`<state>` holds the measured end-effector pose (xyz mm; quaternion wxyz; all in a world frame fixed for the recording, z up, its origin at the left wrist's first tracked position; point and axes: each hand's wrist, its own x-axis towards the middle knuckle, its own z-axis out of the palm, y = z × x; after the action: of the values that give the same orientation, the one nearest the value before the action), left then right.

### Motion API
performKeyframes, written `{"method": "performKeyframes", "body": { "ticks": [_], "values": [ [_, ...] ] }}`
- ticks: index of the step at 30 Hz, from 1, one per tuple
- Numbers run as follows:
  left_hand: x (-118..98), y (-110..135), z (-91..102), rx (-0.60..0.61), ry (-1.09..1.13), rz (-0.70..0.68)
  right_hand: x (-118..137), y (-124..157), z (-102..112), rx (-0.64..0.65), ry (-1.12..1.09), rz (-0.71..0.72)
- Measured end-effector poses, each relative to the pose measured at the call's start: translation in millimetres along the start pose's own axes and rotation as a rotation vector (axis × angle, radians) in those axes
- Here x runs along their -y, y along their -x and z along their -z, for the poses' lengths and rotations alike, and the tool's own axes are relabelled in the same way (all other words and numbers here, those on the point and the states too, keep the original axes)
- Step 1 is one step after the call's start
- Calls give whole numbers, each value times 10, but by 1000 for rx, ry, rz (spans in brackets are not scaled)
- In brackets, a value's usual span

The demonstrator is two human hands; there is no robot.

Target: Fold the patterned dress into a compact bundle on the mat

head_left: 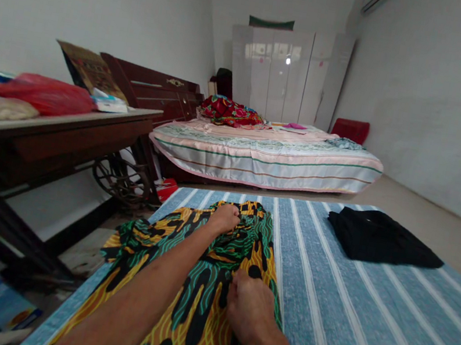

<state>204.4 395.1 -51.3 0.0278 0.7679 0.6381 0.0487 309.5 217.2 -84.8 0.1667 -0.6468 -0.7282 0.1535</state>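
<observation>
A patterned garment (201, 291) in yellow, black and green lies spread over the left part of a blue surface with white stripes (323, 306). My left hand (225, 219) is closed on the cloth near its far end, fingers pinched together. Nearer to me, my right hand (250, 305) pinches the same garment along its right side. Between the two hands the fabric is bunched and folded over. One sleeve-like part (131, 238) sticks out to the left. My left forearm covers some of the cloth.
A folded black garment (383, 238) lies at the right on the striped surface. On the left stands a table (87, 128) with a red plastic bag (52, 98) on it. Beyond are a bed (259, 159), a wardrobe (276, 80) and a red chair-like object (351, 130).
</observation>
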Motion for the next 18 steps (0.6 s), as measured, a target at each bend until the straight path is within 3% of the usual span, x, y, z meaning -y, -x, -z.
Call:
{"method": "performKeyframes", "body": {
  "ticks": [7,18],
  "values": [
    [61,-114,231,-33,-30,53,-13,-48,-72,-36,-347,23],
    [54,25,41,-45,-113,156,-12,-70,-254,-48,-467,-11]
  ]
}}
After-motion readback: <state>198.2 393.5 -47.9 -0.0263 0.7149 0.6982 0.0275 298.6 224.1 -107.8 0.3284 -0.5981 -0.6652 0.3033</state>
